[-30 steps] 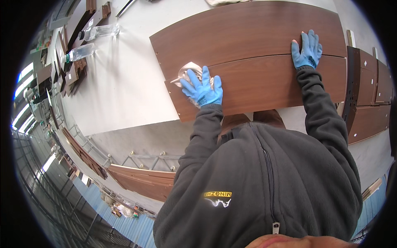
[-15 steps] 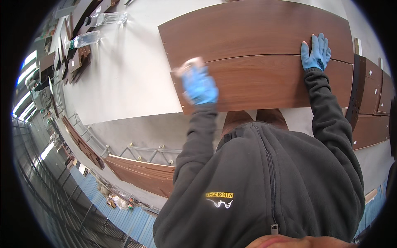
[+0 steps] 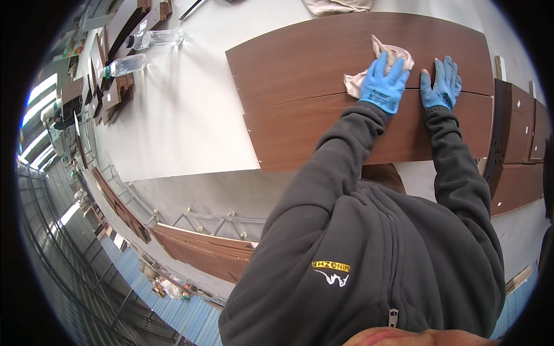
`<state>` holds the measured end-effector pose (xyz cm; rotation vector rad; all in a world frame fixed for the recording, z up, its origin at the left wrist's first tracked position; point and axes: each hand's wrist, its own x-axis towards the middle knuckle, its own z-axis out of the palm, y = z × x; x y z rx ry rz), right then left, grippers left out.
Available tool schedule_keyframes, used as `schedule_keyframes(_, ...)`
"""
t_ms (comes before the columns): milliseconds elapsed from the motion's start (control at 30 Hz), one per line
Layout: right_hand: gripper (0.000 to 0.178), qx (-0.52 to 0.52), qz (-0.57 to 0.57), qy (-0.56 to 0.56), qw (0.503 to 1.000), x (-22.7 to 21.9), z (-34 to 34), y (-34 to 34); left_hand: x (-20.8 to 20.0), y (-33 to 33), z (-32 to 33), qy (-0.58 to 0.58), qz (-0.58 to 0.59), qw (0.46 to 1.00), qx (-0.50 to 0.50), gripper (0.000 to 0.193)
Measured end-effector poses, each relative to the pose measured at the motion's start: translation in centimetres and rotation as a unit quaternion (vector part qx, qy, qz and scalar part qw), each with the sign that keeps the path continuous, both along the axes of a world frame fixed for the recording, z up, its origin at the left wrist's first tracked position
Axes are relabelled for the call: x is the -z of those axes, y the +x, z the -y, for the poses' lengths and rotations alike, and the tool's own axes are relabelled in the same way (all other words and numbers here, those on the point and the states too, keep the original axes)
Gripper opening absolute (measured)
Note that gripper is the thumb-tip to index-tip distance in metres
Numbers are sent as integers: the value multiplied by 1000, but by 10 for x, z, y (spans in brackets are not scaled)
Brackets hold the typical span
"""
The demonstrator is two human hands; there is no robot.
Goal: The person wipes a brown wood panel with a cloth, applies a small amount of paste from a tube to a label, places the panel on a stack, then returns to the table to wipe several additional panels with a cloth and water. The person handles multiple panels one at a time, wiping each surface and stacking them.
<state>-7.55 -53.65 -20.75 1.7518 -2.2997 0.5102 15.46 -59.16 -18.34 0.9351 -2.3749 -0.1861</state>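
Two brown wood-grain panels lie edge to edge on the white table, the far one with a curved outer edge. My left hand, in a blue glove, presses a crumpled pale pink cloth onto the far panel near the seam. The cloth bunches out beyond and beside its fingers. My right hand, also gloved in blue, rests flat on the panels close to the right end, fingers stretched out and nothing in them.
Two clear plastic bottles lie on the white table at the left, beside stacked brown boards. Another cloth is at the far edge. More brown panels stand at the right. A roller rack runs behind on the left.
My left hand has swept right and away from me with the cloth, from the panels' left end to near my right hand. My right hand stays on the panels.
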Motion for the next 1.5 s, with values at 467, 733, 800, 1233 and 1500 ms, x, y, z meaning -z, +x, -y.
schedule_keyframes(467, 63, 18, -38, 55, 998, -1, 0, 0, -26, 232, 73, 346, -692, 627, -95, 11)
schedule_keyframes(733, 63, 4, -14, 13, 1000, -4, 1, 1, 27, 133, 44, 508, -224, 817, -154, 42)
schedule_keyframes(800, 61, 10, -28, 46, 998, -6, 0, 2, 23, 216, 35, 319, -230, 881, -265, 45)
schedule_keyframes(1233, 63, 15, -19, 37, 999, -11, 3, 3, -7, -36, 87, 166, -165, 972, -34, 23)
schedule_keyframes(1500, 62, 19, -14, 57, 998, -12, 2, 4, -17, 175, 145, 29, 79, 952, -294, 32)
